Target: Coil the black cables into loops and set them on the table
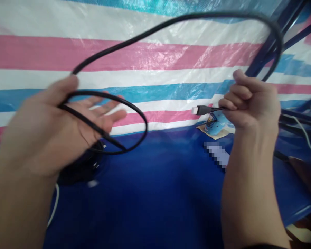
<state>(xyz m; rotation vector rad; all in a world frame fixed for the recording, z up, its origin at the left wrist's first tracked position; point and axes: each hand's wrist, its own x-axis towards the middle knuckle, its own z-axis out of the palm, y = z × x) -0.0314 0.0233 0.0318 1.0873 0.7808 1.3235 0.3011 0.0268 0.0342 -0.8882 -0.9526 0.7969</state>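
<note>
My right hand (251, 100) is clenched in a fist around the black cable (171, 22) near its end, with the plug (200, 110) sticking out to the left of my curled fingers and pointing toward my other hand. From that fist the cable rises up past the blue metal frame (264, 52), bends over near the top right and runs in one wide arc across the upper part of the view down to my left hand (59, 124).

My left hand is loose and mostly spread, palm up, fingers stretched toward the right. The cable lies across the palm and under the thumb, and a smaller loop (134, 114) hangs around the fingertips and closes back at the palm. I would call that a light hold with the thumb, not a clench; the hand is blurred, so I cannot tell more.

Below the left hand a dark bundle of cable (85, 166) lies on the blue sheet (155, 193), partly hidden by my wrist, and a thin white cord (54, 207) passes beside my forearm. Between my hands, farther back, a small printed packet (215, 126) lies on the sheet, close under the plug. Behind everything hangs a striped tarpaulin (119, 52) in pink, white and blue. Another white wire (304, 133) runs by the frame at the right.
</note>
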